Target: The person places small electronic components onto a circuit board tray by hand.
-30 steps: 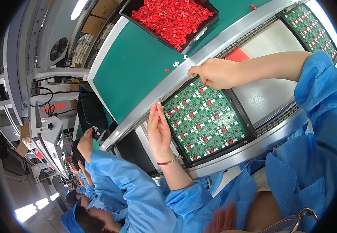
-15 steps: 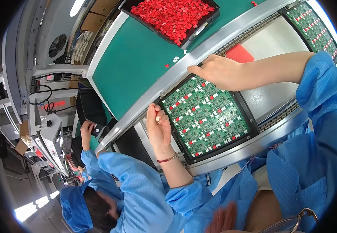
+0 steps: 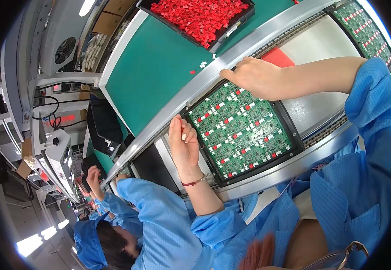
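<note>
Before me on the conveyor lies a black-framed tray [image 3: 300,145] holding a panel of green circuit boards [image 3: 254,139] with rows of small red and white connectors. My left hand [image 3: 185,146] is raised beside the tray's left edge, fingers curled and fingertips pinched together; whatever is between them is too small to make out. My right hand [image 3: 261,78] reaches across the tray's far edge, close to the far rail. Its fingers are bent and closed, tips mostly hidden, so what they grip does not show.
A black bin [image 3: 243,28] of red connectors stands on the green bench [image 3: 146,76], with loose white pieces [image 3: 202,65] nearby. A red pad [image 3: 279,57] lies beyond my right wrist. Another board tray [image 3: 362,29] sits far right. A co-worker [image 3: 159,211] in blue works on my left.
The board tray has shifted slightly to the right along the conveyor. Both my hands keep nearly the same pose. The co-worker's hand has come away from a black bin.
</note>
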Demonstrator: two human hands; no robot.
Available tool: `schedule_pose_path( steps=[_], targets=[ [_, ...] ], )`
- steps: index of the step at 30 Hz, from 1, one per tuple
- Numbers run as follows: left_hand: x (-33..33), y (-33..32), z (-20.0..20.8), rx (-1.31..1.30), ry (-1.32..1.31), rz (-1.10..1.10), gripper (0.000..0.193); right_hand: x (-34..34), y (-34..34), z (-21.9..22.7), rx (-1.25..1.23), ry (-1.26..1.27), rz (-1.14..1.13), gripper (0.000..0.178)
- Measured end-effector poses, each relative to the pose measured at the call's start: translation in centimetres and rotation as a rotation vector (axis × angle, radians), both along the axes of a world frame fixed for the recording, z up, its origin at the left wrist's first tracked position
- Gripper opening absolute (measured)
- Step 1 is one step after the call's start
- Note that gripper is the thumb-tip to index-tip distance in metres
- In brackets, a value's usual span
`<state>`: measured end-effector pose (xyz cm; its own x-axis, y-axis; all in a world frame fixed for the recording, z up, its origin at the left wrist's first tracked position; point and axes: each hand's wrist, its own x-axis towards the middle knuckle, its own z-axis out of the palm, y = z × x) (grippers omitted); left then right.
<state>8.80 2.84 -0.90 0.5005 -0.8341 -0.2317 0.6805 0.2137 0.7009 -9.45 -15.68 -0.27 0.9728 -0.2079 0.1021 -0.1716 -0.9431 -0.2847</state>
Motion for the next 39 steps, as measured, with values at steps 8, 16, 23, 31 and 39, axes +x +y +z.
schedule_pose_path(
  steps=[8, 16, 23, 31, 39],
  targets=[
    [0.3, 0.8, -0.1, -0.004, -0.077, 0.008, 0.026, 0.6, 0.1, 0.2, -0.082, -0.037, 0.041, 0.029],
    [0.2, 0.9, 0.3, 0.045, -0.104, 0.016, 0.030, -0.2, 0.4, 0.1, -0.226, -0.063, 0.147, 0.023],
    [0.2, 0.2, 0.2, 0.022, -0.077, -0.020, 0.029, -1.5, 0.3, -0.8, -0.223, -0.130, 0.142, 0.016],
    [0.7, 0.7, -0.4, 0.051, -0.035, 0.012, 0.022, 1.1, -1.5, 3.4, -0.053, -0.182, -0.049, 0.020],
    [-0.1, 0.7, 0.0, 0.128, -0.185, 0.009, 0.018, 6.4, -9.0, 5.5, -0.028, -0.070, -0.376, 0.026]
  ],
)
